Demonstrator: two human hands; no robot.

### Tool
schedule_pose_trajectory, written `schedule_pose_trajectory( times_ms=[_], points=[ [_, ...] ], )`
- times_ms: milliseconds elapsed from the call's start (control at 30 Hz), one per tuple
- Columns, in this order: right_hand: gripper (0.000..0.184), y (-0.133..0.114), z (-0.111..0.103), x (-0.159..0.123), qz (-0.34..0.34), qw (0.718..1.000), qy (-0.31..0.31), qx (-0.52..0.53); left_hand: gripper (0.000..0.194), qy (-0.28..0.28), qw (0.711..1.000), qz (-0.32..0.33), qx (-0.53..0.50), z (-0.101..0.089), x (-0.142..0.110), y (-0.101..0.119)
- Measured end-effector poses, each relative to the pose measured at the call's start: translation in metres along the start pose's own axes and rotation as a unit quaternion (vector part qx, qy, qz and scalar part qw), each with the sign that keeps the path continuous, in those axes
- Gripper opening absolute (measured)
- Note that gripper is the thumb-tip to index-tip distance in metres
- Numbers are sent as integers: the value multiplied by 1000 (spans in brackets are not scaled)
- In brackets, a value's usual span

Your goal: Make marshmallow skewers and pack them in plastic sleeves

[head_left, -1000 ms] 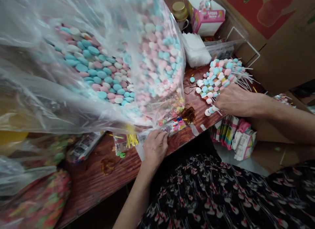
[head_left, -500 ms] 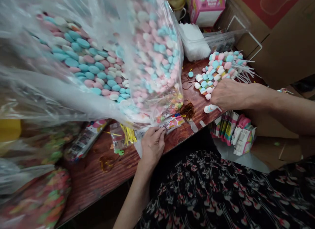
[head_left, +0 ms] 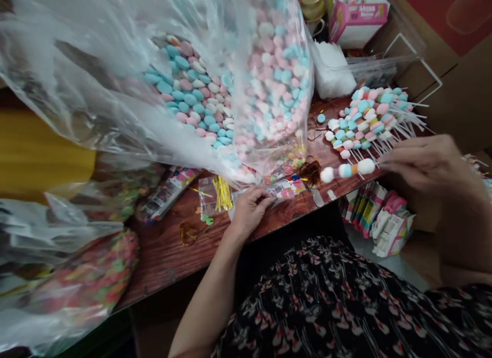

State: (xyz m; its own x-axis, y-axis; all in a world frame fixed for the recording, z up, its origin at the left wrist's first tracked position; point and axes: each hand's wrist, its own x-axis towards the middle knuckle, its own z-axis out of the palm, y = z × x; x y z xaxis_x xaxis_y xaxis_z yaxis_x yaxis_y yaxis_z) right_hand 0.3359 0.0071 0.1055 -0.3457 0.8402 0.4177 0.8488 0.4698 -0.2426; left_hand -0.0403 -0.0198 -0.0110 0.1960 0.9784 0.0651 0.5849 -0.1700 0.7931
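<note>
My right hand (head_left: 426, 160), smeared by motion, pinches the stick end of a marshmallow skewer (head_left: 348, 171) with white, blue and other pale pieces. The skewer points left over the table's front edge. Just beyond it lies a pile of marshmallow skewers (head_left: 363, 119), their white sticks pointing right. My left hand (head_left: 249, 209) rests at the table edge with fingers closed on the near end of a printed plastic bag (head_left: 288, 187). Its fingertips are partly hidden. A small packet of gold twist ties (head_left: 222, 194) lies left of that hand.
A big clear bag of pink, blue and white marshmallows (head_left: 192, 99) covers much of the wooden table (head_left: 161, 268). Bags of colourful gummy candy (head_left: 92, 276) sit at left. A stack of white sheets (head_left: 333, 71) and a pink box (head_left: 359, 19) stand behind. Folded packages (head_left: 384, 214) are below the edge.
My right hand has drawn back to the right from the pile, now with a skewer in its fingers. My left hand stays at the printed bag. The view has swung left.
</note>
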Motion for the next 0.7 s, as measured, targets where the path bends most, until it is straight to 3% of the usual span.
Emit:
schedule_pose_trajectory(
  times_ms=[167,333,500,700],
  points=[
    [22,-48,42,-26,-25,995,0,93,14,8,1000,-12,-27,-1,0,1],
    [18,-54,74,-43,-94,989,-5,113,11,18,999,-10,-40,0,-1,1],
    [23,-50,75,-43,-146,989,-24,6,10,15,999,2,-38,0,-1,1],
    [21,-56,72,-33,-222,975,-2,-32,10,-2,999,21,-41,-1,-1,0]
  ],
)
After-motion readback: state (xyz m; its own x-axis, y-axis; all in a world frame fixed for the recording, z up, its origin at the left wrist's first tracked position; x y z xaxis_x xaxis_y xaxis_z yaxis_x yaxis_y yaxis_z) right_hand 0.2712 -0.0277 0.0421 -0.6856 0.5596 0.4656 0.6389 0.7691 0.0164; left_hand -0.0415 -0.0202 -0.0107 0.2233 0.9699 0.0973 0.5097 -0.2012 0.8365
